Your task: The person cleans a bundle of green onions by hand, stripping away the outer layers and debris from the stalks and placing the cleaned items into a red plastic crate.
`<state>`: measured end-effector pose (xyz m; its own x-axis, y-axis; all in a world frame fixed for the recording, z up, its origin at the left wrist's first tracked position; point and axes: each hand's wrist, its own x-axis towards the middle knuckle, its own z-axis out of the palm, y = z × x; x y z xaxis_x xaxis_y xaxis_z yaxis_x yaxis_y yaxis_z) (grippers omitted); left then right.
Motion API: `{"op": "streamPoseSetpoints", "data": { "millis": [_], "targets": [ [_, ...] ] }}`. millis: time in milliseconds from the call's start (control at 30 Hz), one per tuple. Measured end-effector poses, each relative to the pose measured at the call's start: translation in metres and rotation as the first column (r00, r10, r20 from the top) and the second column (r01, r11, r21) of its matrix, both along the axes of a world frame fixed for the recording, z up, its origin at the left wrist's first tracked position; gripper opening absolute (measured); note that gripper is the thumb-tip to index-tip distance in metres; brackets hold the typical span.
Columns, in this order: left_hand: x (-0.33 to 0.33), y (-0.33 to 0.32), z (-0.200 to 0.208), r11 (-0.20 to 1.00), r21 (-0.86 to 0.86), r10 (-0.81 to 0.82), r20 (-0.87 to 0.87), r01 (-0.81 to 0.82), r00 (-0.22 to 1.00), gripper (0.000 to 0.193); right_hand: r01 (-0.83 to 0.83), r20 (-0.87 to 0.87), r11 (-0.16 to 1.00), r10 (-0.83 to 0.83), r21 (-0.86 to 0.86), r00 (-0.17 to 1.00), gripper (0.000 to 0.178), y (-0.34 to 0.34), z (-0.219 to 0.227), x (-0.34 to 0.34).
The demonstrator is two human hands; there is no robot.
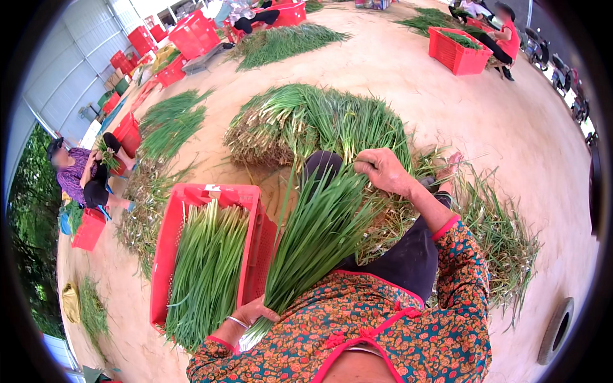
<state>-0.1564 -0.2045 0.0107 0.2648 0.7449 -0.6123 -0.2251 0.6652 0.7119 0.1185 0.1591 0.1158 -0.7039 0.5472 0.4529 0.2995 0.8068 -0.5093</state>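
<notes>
A bunch of long green chives (319, 236) slants across my lap. My left hand (255, 311), with a bracelet at the wrist, is closed around its lower end, beside the red crate. At the bunch's upper end my right hand (385, 171) is closed in a pinch on stalk ends; the fingertips are partly hidden. Left of my lap, a red plastic crate (161, 255) holds chives laid lengthwise (207, 268), pale ends pointing away from me. Just beyond my knees lies a large heap of chives (357, 121), with brown roots showing at its left side.
Loose trimmings (498, 236) lie to my right, and more litter (137, 210) is left of the crate. A tyre (555, 330) lies at the lower right. A person in purple (76, 169) sits at left; one in red (509, 41) sits far right near another crate (450, 54).
</notes>
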Motion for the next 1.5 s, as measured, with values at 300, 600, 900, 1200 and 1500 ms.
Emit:
{"op": "streamPoseSetpoints", "data": {
  "millis": [300,600,900,1200,1500],
  "targets": [
    [-0.002,-0.012,-0.011,0.999,-0.019,0.034,-0.018,-0.034,0.999,0.092,-0.465,-0.805,0.675,-0.356,-0.573,0.474,0.014,0.048,0.011,0.097],
    [0.000,0.038,0.018,0.993,0.075,-0.091,-0.059,0.096,0.994,0.094,0.561,-0.069,0.764,-0.609,-0.318,0.790,0.028,0.031,-0.061,0.109],
    [0.001,0.029,0.008,0.999,-0.028,0.038,0.051,-0.037,0.998,0.076,0.470,-0.142,0.833,-0.524,-0.293,0.840,0.023,0.017,-0.054,0.087],
    [0.004,0.019,0.000,0.978,-0.136,0.172,0.112,-0.156,0.979,0.063,0.093,-0.372,0.736,-0.442,-0.671,0.816,0.020,0.006,0.000,0.067],
    [0.006,0.023,0.009,0.975,-0.171,0.157,0.062,-0.144,0.986,0.068,0.160,-0.198,0.981,-0.136,0.108,0.971,0.016,-0.006,0.023,0.019]
  ]
}}
